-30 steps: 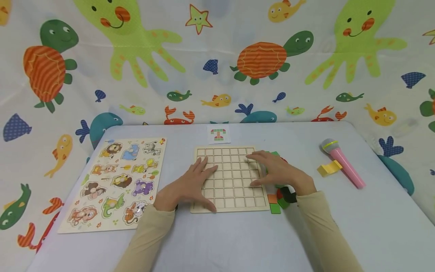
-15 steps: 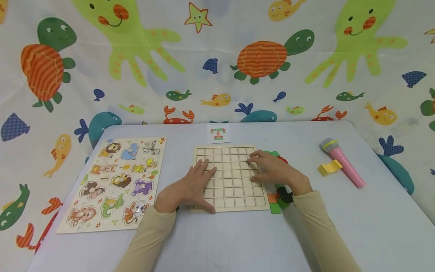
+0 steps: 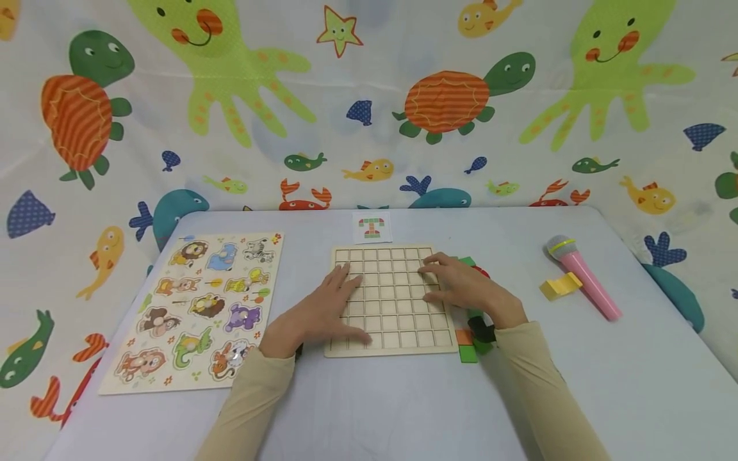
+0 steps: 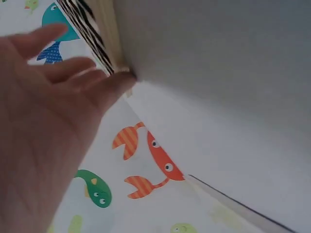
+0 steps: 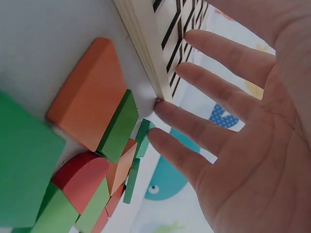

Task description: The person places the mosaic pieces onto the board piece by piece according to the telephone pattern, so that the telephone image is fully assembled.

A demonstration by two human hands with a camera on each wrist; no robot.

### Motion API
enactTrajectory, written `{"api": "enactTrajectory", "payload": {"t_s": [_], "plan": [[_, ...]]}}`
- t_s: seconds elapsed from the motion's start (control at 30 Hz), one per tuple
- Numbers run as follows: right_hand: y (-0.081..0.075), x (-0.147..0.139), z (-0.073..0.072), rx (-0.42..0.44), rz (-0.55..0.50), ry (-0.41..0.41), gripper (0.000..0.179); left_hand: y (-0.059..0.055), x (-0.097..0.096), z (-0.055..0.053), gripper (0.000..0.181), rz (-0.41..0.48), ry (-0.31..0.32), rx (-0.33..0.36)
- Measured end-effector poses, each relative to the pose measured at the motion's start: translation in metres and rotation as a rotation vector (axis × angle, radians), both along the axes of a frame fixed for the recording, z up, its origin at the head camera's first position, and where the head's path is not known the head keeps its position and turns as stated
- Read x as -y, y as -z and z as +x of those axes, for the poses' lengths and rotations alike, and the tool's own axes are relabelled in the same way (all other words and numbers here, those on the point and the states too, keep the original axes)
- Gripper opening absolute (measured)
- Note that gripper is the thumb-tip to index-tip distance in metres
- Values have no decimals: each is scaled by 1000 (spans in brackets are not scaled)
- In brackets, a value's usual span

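A wooden grid board point(image 3: 398, 307) lies flat in the middle of the table. My left hand point(image 3: 317, 314) rests at its left side, fingers spread over the squares and thumb near the front-left corner. In the left wrist view, fingertips meet the board's edge point(image 4: 111, 34). My right hand point(image 3: 475, 288) is at the right side, fingers slightly bent and reaching over the grid. The right wrist view shows those fingers apart at the board's rim. Beside it lie an orange square point(image 5: 92, 92), a red rounded piece point(image 5: 85, 179) and several green pieces point(image 5: 26, 165), partly hidden by the hand in the head view.
A small card point(image 3: 371, 227) with a coloured block pattern lies behind the board. On the left is an animal peg puzzle point(image 3: 196, 314). A pink toy microphone point(image 3: 588, 282) and a yellow block point(image 3: 559, 286) lie on the right. A patterned cloth point(image 3: 357, 134) hangs behind the table.
The board has shifted very slightly away from me between my hands. My left thumb has moved from the board's front edge up onto the grid. The other objects have stayed in place.
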State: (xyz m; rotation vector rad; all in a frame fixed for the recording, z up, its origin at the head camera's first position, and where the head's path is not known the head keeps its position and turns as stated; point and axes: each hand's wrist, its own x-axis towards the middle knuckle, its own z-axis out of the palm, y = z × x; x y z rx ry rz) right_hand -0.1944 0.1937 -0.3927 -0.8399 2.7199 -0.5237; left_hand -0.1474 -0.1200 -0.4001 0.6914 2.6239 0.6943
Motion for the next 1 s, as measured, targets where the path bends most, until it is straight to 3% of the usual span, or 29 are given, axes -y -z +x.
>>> {"api": "enactTrajectory", "payload": {"t_s": [0.2,0.33,0.57,1.0], "plan": [[0,-5,3,2,-47,15,52,4,4,-6,96,30,-92,-66],[-6,-9,6,18,-92,41,52,4,5,-8,96,7,-101,-81],[-9,-30,4,12,-125,100,52,8,6,-11,97,-35,-119,-28],[-20,-70,3,65,-156,189,54,14,8,-11,92,-57,-124,-56]]}}
